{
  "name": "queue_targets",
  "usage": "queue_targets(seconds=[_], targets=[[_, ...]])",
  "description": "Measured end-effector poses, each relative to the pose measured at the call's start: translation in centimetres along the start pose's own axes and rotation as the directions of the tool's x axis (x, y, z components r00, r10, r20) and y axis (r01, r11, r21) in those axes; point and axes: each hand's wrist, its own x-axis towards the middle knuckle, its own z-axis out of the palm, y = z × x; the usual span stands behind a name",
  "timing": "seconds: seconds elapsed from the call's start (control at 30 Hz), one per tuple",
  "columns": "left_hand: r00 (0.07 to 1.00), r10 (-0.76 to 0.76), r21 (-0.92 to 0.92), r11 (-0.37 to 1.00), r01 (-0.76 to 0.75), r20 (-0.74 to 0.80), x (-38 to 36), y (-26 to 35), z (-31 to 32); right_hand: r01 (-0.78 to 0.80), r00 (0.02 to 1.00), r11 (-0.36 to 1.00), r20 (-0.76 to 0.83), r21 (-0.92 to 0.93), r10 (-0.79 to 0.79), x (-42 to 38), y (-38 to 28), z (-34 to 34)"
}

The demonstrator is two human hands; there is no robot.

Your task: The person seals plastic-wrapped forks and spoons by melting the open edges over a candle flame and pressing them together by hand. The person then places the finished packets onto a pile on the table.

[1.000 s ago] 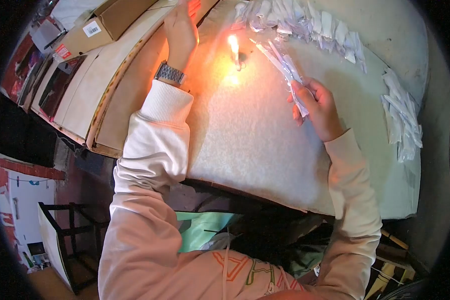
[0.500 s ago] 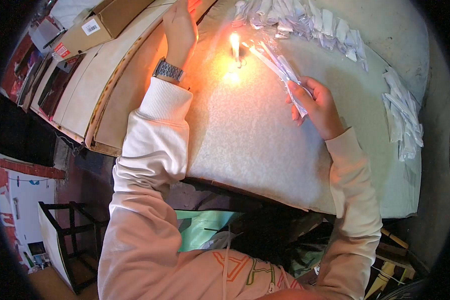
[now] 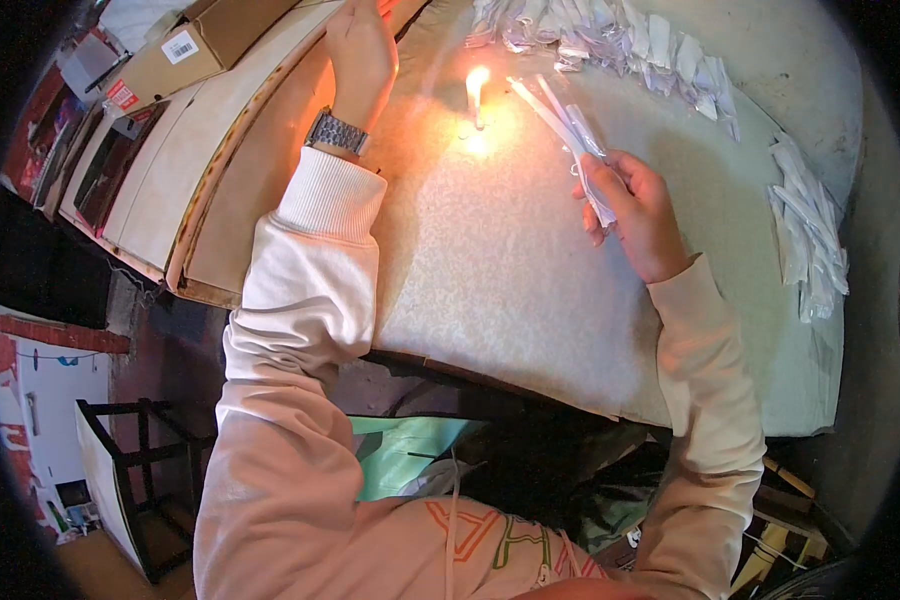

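Note:
My right hand (image 3: 635,205) is closed round a few slim white packets (image 3: 570,128) in clear plastic, their far ends pointing up and left. Just left of those ends, a lit candle (image 3: 475,100) stands upright on the pale tabletop (image 3: 510,270). The packets and the flame are apart. Beyond the candle, at the top edge of the view, is my left hand (image 3: 363,62), with a metal watch (image 3: 337,134) on its wrist. Its fingertips run out of the frame, so its grip cannot be made out.
Several similar wrapped packets (image 3: 660,50) lie in a row along the table's far edge. Another pile of packets (image 3: 808,230) is at the right. On the left, a cardboard box (image 3: 205,50) rests on a cream surface. A black-framed stool (image 3: 135,480) stands at lower left.
The packets in my right hand have moved slightly right, away from the candle flame. My left hand has hardly moved.

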Motion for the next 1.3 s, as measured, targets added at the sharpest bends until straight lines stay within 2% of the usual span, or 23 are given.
queue_targets(seconds=[0.03,0.23,0.43,0.53,0.73,0.93,1.03,1.13,1.3], targets=[[1.000,0.000,0.002,1.000,0.000,0.009,0.0,-0.2,0.0,-0.002,1.000,1.000,0.015,-0.013,0.002,0.0,0.0,0.0],[0.993,-0.120,-0.264,0.958,0.110,-0.019,0.4,-1.4,0.2,0.012,1.000,0.997,0.022,-0.076,-0.010,-0.2,-0.3,0.4],[0.998,-0.059,-0.082,0.995,0.059,0.004,0.4,-1.1,-0.1,0.023,0.999,0.995,0.041,-0.096,-0.020,-0.3,-0.5,0.4],[0.996,-0.086,-0.156,0.984,0.085,0.005,0.3,-1.2,0.0,0.033,0.999,0.995,0.041,-0.097,-0.030,-0.3,-0.5,0.3],[1.000,-0.022,-0.114,0.993,0.025,0.021,0.5,-1.4,-0.3,0.019,0.998,0.996,0.068,-0.090,-0.013,0.0,-0.4,0.2],[0.999,-0.042,-0.183,0.982,0.044,0.013,0.3,-1.1,-0.1,-0.003,0.995,0.997,0.103,-0.080,0.011,0.2,-0.3,-0.2],[1.000,0.009,-0.010,1.000,-0.008,0.029,0.3,-0.9,-0.5,-0.001,0.995,0.998,0.097,-0.059,0.007,0.1,-0.3,-0.1],[1.000,-0.016,-0.110,0.994,0.018,0.016,0.3,-1.0,-0.2,0.001,0.996,0.999,0.094,-0.054,0.004,0.1,-0.4,0.1],[1.000,0.001,-0.097,0.995,0.002,0.025,0.2,-0.9,-0.1,-0.006,0.995,0.999,0.096,-0.045,0.010,0.1,-0.5,0.1]])
